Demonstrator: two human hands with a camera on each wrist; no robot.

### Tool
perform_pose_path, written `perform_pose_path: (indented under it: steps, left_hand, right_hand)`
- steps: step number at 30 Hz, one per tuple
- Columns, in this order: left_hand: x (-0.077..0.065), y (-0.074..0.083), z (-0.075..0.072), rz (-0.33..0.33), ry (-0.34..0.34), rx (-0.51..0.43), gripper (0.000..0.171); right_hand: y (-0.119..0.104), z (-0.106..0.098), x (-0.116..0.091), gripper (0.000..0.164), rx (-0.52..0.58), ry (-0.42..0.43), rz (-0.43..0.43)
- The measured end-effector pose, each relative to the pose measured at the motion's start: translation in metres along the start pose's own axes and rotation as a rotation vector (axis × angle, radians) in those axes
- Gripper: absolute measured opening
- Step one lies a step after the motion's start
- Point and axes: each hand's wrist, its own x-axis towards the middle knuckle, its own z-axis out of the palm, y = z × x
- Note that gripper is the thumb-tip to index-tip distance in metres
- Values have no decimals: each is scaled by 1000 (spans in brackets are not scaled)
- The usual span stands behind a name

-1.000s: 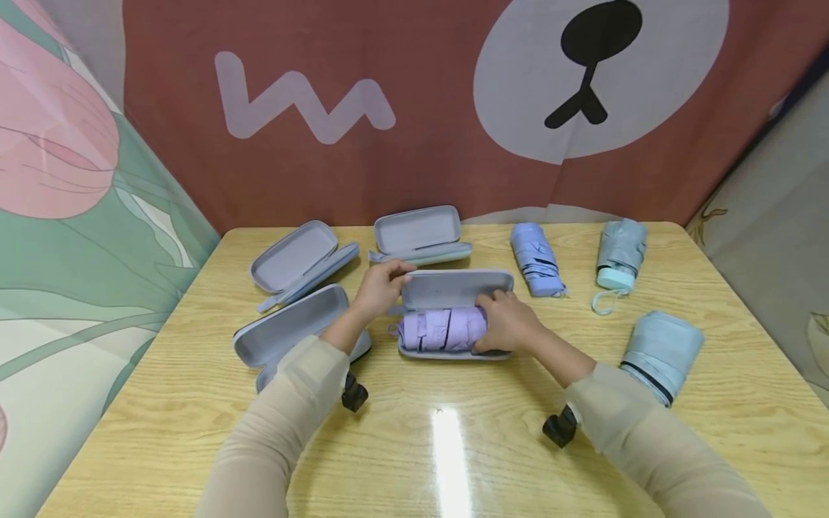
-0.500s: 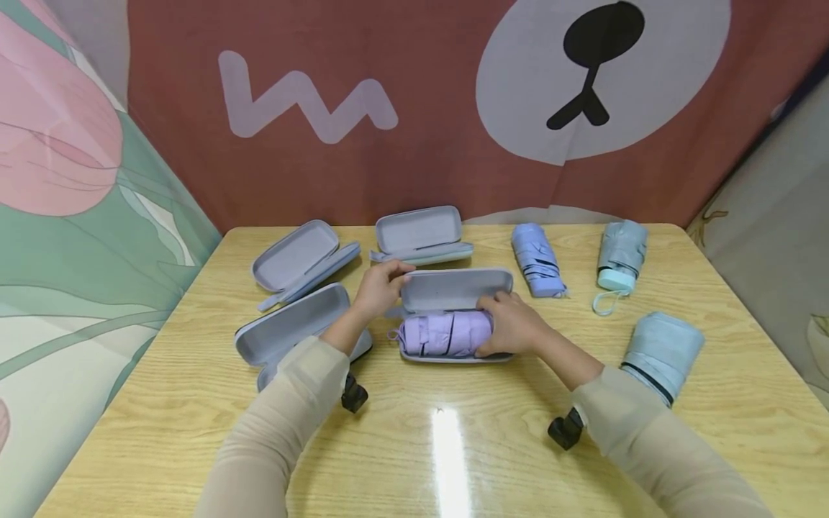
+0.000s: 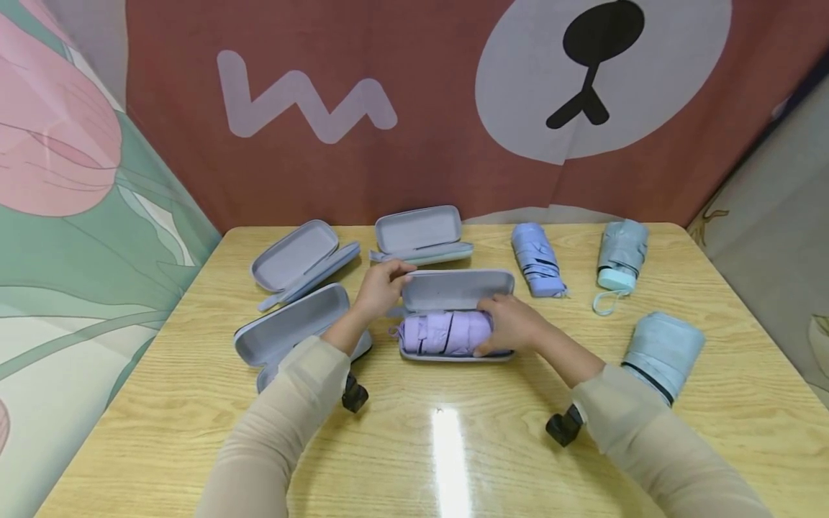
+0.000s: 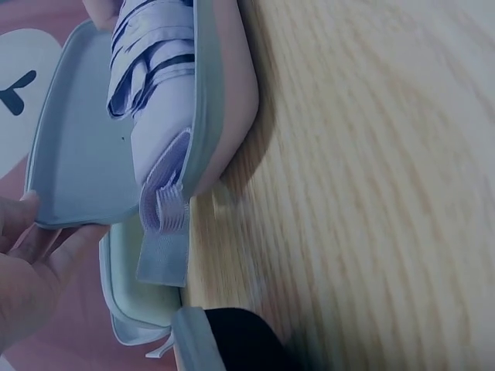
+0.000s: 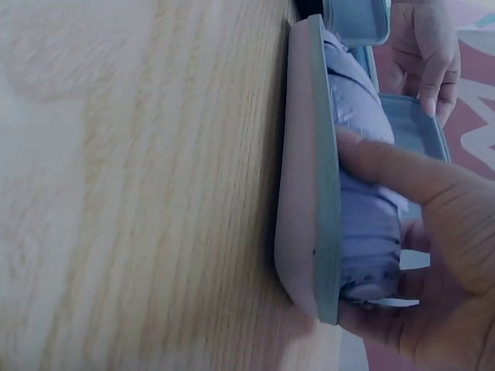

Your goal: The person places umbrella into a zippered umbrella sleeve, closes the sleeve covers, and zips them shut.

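A folded lilac umbrella (image 3: 447, 332) lies lengthwise in the bottom half of an open grey case (image 3: 457, 289), its wrist strap (image 4: 164, 202) at the left end. My right hand (image 3: 512, 324) holds the umbrella's right end, with the thumb (image 5: 387, 166) on its near side by the case rim and the fingers around the far side and end. With my left hand (image 3: 378, 288) I pinch the left corner of the raised lid (image 4: 85, 139) between thumb and fingers. The outside of the case's bottom half is pink (image 5: 298, 178) in the right wrist view.
Three more open grey cases lie around: one at the back left (image 3: 294, 255), one behind (image 3: 417, 229), one beside my left forearm (image 3: 291, 327). To the right lie a blue-violet folded umbrella (image 3: 536, 259), a grey-green one (image 3: 622, 248) and a pale blue one (image 3: 663, 352).
The lilac umbrella has shifted slightly toward me and to the right within the case, my right hand moving slightly with it. My left hand keeps its place on the lid.
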Motion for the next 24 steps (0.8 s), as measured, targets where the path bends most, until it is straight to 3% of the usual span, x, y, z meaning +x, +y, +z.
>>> perform_pose_path:
  steps: [5, 14, 19, 24]
  left_hand:
    - [-1, -2, -2, -24, -25, -53, 20]
    - [-3, -1, -5, -46, -83, -103, 26]
    - [-4, -1, -5, -62, -103, -147, 29]
    - [-4, 0, -4, -121, -120, -208, 36]
  right_hand:
    - [-3, 0, -4, 77, 14, -9, 50]
    - [0, 8, -14, 76, 43, 114, 65]
    - [12, 5, -16, 73, 171, 83, 27]
    - [27, 1, -17, 66, 345, 27, -28]
